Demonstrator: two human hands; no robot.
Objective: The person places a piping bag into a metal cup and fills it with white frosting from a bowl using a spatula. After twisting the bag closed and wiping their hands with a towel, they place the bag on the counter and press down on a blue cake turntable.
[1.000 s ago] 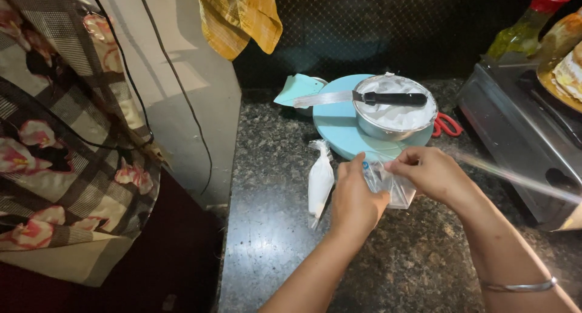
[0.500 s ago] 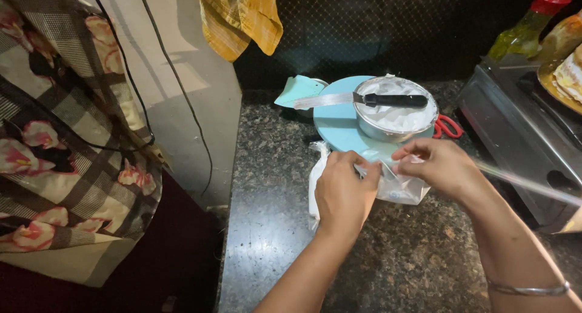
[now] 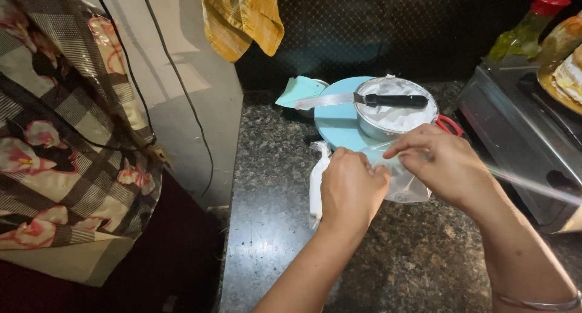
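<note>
Left hand (image 3: pixel 351 189): shifted from beside the clear plastic bag (image 3: pixel 403 183) to lie over its left edge, knuckles up, now hiding most of the white filled piping bag (image 3: pixel 316 186) that showed plainly a second ago. Right hand (image 3: pixel 445 164): lowered slightly, fingers pinching the bag's top edge. Clear plastic bag: spread wider between both hands, formerly bunched.

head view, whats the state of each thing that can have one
clear plastic bag: held between left hand and right hand
round steel pan: uncovered, white cream inside
black-handled palette knife: lying across the pan
red-capped green bottle: capped, upright
yellow cloth: hanging
</note>
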